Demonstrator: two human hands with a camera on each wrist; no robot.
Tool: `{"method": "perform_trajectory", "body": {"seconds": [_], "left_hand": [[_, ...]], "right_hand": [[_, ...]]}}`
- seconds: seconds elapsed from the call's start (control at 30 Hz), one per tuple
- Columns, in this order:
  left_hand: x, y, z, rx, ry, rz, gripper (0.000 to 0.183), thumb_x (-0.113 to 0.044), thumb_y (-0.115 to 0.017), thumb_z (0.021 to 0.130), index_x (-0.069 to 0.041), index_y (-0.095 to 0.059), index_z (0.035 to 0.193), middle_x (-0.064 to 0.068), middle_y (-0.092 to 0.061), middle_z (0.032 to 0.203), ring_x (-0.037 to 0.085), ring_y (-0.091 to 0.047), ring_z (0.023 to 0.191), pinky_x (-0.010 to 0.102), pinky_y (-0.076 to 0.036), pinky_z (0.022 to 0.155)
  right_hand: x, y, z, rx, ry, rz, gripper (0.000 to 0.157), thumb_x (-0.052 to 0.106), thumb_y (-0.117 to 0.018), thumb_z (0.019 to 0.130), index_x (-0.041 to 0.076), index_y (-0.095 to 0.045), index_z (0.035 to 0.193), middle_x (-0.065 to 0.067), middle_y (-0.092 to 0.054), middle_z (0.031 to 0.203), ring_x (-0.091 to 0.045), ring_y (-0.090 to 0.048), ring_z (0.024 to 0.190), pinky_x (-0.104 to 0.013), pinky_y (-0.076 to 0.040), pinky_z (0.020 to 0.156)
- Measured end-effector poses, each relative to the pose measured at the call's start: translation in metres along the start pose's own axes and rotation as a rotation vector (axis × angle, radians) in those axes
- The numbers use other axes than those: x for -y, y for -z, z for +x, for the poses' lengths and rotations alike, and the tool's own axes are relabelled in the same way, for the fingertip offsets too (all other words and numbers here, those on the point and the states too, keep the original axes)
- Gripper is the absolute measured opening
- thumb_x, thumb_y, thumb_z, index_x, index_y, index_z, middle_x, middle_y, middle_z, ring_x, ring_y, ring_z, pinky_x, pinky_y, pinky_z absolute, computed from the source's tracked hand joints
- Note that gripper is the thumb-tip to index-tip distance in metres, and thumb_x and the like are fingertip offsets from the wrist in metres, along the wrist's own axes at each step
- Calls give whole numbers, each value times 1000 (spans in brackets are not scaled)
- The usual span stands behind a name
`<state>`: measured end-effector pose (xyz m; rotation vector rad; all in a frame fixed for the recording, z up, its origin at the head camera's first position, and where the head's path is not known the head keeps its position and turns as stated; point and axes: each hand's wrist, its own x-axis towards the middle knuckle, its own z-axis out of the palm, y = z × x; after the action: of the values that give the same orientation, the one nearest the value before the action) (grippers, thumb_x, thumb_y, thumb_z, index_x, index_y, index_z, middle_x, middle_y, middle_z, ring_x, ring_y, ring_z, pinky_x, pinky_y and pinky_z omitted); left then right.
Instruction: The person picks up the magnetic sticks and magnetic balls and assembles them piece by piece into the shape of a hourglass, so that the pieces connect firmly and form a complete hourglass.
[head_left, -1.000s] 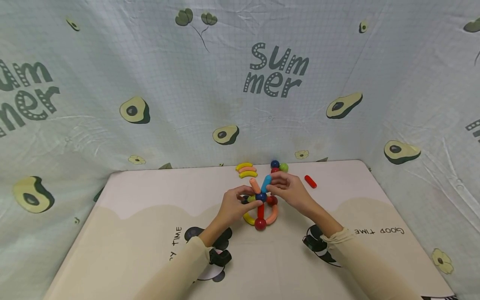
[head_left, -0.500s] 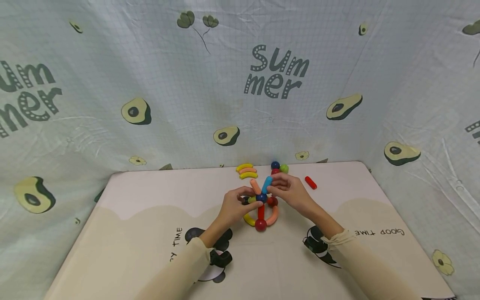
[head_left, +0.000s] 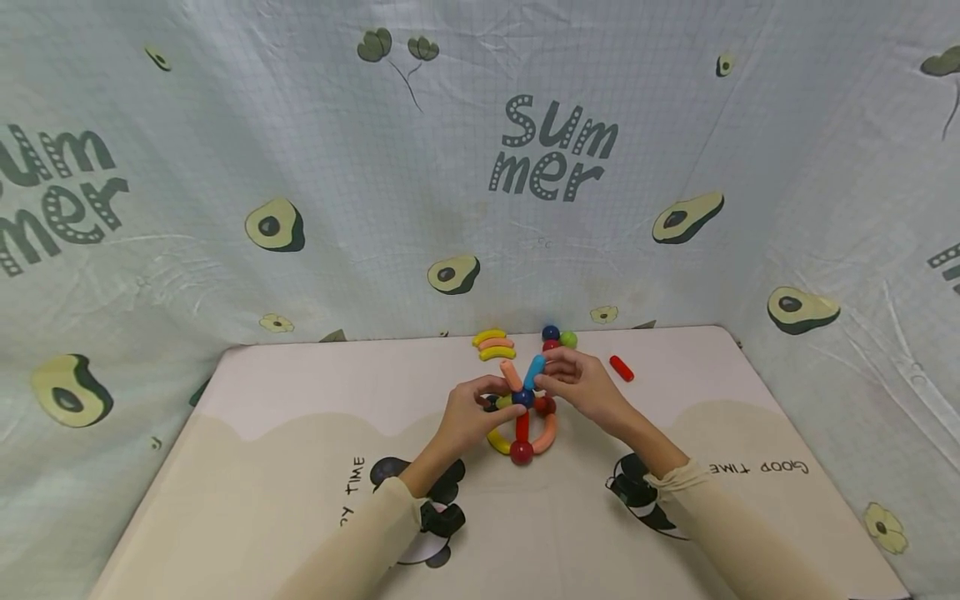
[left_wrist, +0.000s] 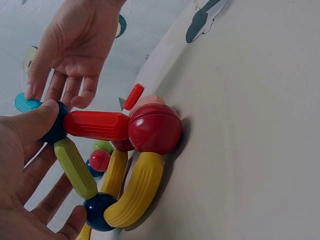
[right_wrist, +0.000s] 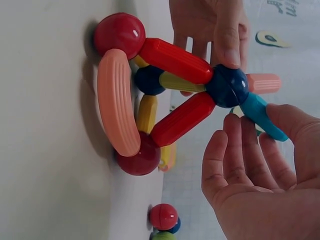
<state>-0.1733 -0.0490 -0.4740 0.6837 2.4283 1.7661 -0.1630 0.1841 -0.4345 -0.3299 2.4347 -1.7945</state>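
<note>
A structure of magnetic sticks and balls stands on the table between the hands. Its top is a dark blue ball [right_wrist: 227, 86], which my left hand [head_left: 471, 414] grips between thumb and fingers. My right hand [head_left: 581, 385] pinches a light blue stick [right_wrist: 263, 116] that slants up from that ball. A straight peach stick [head_left: 511, 375] also points up from it. Red sticks [left_wrist: 97, 125] and a green stick [left_wrist: 75, 168] slope down to red balls [left_wrist: 155, 129] and a lower dark blue ball [left_wrist: 100, 212]. Curved yellow [left_wrist: 137, 195] and peach [right_wrist: 119, 102] sticks form the base ring.
Behind the structure lie curved yellow and peach sticks [head_left: 495, 342] in a row. Beside them sit loose balls, one dark blue [head_left: 551, 332], one green [head_left: 568, 339] and one red. A loose red stick [head_left: 622, 367] lies to the right. A printed curtain hangs behind the table [head_left: 300, 375].
The head view has tilted up slightly. Both hands keep the same holds on the ball and the light blue stick, and the structure stands as before.
</note>
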Motion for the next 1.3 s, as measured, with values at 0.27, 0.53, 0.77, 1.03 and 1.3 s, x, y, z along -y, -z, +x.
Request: {"method": "perform_trajectory", "body": {"seconds": [0.27, 0.53, 0.77, 1.03, 1.3], "left_hand": [[-3, 0, -1, 4, 18, -3, 29, -24, -82, 90, -10, -74, 114, 5, -75, 110, 25, -66, 108, 48, -54, 93], [-2, -2, -1, 9, 39, -10, 29, -24, -82, 90, -10, -73, 114, 5, -74, 111, 25, -64, 110, 48, -53, 95], [-4, -1, -2, 9, 47, -20, 29, -22, -83, 89, -10, -73, 114, 5, -74, 111, 25, -63, 110, 48, -52, 95], [-3, 0, -3, 9, 29, -16, 29, -23, -82, 90, -10, -73, 114, 5, -74, 111, 28, -63, 110, 50, -52, 94], [-1, -1, -3, 11, 30, -23, 29, -24, -82, 90, -10, -73, 114, 4, -74, 111, 32, -63, 111, 47, -52, 93]], "right_hand": [[-9, 18, 10, 87, 25, -10, 42, 21, -72, 98, 5, -57, 135, -17, -72, 114, -38, -70, 105, -32, -59, 86], [-20, 52, 30, 45, 42, -212, 41, 19, -70, 99, 0, -60, 133, -17, -72, 116, -40, -70, 103, -43, -60, 82], [-30, 70, 47, -70, 53, -462, 33, 18, -73, 97, 4, -66, 126, -14, -73, 112, -33, -68, 103, -48, -56, 87], [-46, 73, 63, -123, -2, -512, 36, 15, -74, 96, 3, -65, 129, -19, -68, 123, -39, -66, 106, -53, -54, 90], [-61, 73, 73, -122, -77, -489, 37, 13, -71, 97, 1, -62, 131, -25, -63, 130, -43, -62, 114, -55, -51, 97]]}}
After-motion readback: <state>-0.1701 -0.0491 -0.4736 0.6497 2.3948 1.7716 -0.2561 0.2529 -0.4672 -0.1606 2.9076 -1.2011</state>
